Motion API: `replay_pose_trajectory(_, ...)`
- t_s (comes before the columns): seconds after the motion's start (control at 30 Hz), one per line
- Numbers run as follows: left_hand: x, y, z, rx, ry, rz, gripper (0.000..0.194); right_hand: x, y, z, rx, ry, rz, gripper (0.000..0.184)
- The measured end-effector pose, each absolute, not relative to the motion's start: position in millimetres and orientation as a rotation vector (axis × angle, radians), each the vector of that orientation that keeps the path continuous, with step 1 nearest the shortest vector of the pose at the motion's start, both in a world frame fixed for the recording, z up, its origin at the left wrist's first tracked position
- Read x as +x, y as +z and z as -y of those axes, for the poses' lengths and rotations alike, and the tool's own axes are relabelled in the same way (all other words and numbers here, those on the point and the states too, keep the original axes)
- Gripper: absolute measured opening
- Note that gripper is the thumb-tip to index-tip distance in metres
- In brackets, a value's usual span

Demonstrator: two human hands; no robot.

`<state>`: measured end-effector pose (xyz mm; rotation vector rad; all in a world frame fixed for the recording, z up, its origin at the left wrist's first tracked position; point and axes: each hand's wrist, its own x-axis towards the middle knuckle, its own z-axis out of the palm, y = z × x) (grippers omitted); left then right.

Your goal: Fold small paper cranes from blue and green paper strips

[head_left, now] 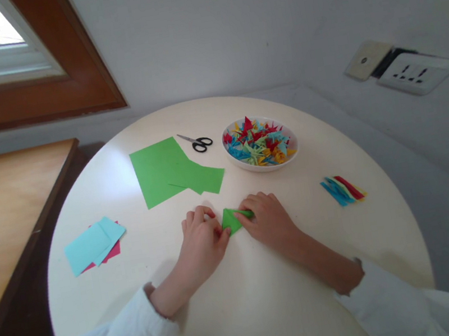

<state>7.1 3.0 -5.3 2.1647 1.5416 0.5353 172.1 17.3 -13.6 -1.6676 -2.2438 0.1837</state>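
Observation:
A small folded piece of green paper lies on the white round table between my hands. My left hand pinches its left edge between thumb and curled fingers. From the other side, my right hand grips the paper, with a folded flap under its thumb and fingers. Part of the paper is hidden by my fingertips. Just beyond my hands lie larger green sheets, one overlapping another.
Black-handled scissors lie by a white bowl full of colourful folded paper pieces. Light blue and red paper sheets rest at the left, coloured paper strips at the right. A wooden surface stands left of the round table.

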Motion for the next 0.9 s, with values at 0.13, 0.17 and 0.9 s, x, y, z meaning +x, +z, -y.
replay_pose_trajectory(0.13,6.9,-5.3,-3.3,2.154,0.521,-1.546,0.025,171.9,-12.0,-18.9,-1.679,0.185,2.234,0.020)
replay_pose_trajectory(0.17,6.8,-5.4,-3.4,2.154,0.517,-1.544,0.025,171.8,-11.8,-19.3,-1.676,0.180,2.234,0.020)
replay_pose_trajectory(0.9,7.6,-3.1,0.4,2.303,0.429,-1.547,0.036,169.2,-6.7,-19.4,-1.774,0.261,2.252,0.017)
